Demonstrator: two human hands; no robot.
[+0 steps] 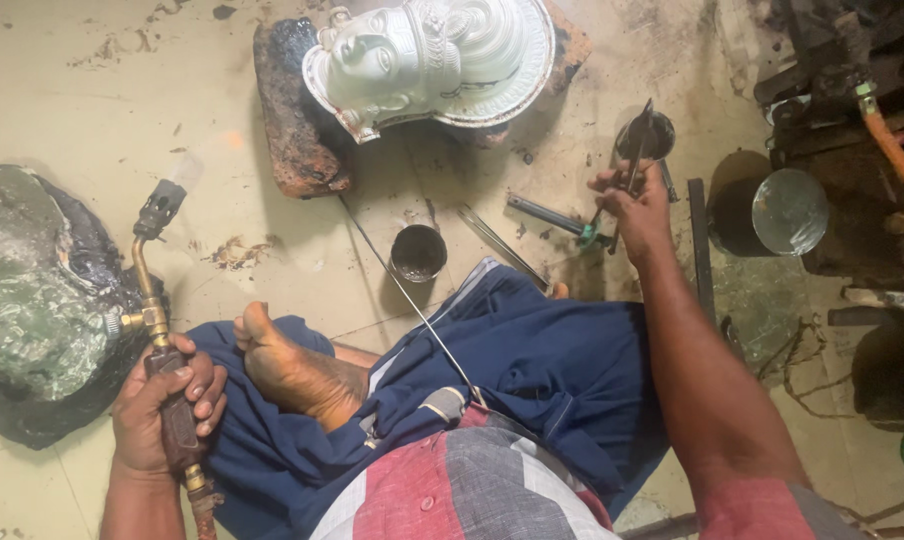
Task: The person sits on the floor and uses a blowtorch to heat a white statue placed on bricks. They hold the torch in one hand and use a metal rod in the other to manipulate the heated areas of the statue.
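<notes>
While a silver-white relief head (427, 60) lies face-up on a dark, charred brick (290, 110) at the top of the tiled floor (82, 90), a seated person works with 2 tools at once. The piece lies straight ahead of the knees, roughly midway between the hands, its long axis running left to right with the face turned left.

The left hand (167, 405) is wrapped fully around the handle of a gas torch (157, 290), whose brass neck runs up and away from the body; its black nozzle tips slightly right, toward the brick but well apart from it. The right hand (637, 205) is closed on a pair of slim tongs (627, 165), their tips pointing up over a small dark dish (644, 135), to the right of the relief and somewhat nearer to it than the torch tip.

A thin metal rod (407, 290) leans from the lap toward the brick, passing just beside a small dark cup (418, 252). Blue cloth (562, 365) covers the crossed legs, 1 bare foot (287, 365) showing. A round metal-lidded tin (772, 212) stands at right.
</notes>
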